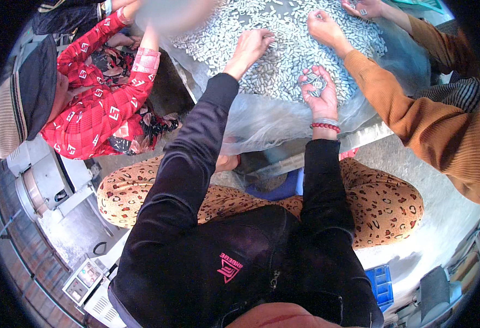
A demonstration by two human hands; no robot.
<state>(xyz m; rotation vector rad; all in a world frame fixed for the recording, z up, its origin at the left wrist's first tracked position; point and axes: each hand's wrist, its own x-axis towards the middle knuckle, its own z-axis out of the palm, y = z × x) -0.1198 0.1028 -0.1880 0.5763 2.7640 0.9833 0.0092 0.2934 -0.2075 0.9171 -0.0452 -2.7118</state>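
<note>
Small silvery oblong pieces (283,68) lie thickly spread over a table covered with translucent sheeting (272,117). Over them my left hand (249,48) reaches in palm down, thumb and fingertips pinched together. Whatever is between those fingertips is too small to make out. Close to the table's near edge, my right hand (321,94) is turned palm up and cupped around a small heap of the same silvery pieces (313,85). Some in the palm look like flat oblong loops. Bracelets (325,127), one of red beads, circle my right wrist.
At right, a co-worker's brown sleeve (393,104) and hand (324,28) reach over the pieces; another hand (363,8) is beyond. At left, a person in red (97,117) works beside a blurred pale round object (174,13). A blue compartment tray (380,287) stands lower right.
</note>
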